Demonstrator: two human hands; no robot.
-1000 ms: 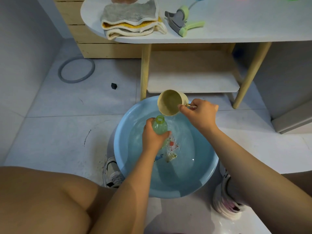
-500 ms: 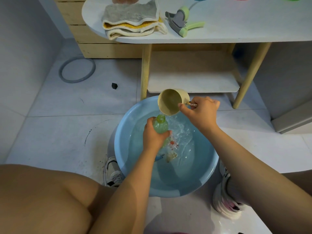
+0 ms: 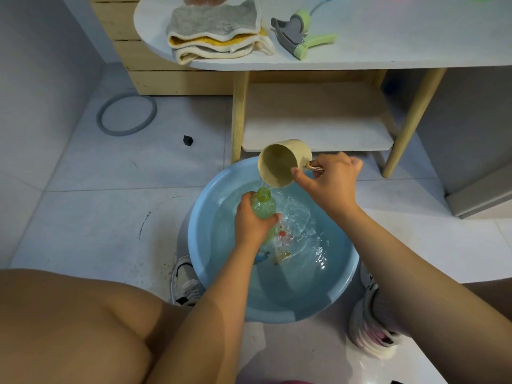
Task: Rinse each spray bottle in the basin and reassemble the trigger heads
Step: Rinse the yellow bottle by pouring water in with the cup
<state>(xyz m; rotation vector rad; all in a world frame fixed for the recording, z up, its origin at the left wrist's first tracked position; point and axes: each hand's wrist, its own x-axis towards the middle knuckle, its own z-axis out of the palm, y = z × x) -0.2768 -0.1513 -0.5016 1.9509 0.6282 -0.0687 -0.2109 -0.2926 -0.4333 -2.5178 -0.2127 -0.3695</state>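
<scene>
Water runs from a tilted cup point(image 3: 282, 162) into the open neck of a green bottle point(image 3: 263, 206), held upright over the blue basin point(image 3: 202, 245) on the floor. Left hand point(image 3: 250, 225): fingers wrapped around the bottle body. Right hand point(image 3: 329, 181): fingers clenched on the cup handle, thumb on the rim. Basin water rippled. On the bench point(image 3: 401, 37) above: trigger head point(image 3: 297, 34) lying on its side, just beside folded towels point(image 3: 216, 31).

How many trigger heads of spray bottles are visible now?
1: the grey and green plastic trigger head lies on the white table, right of the folded towels. Others may lie out of view.
</scene>
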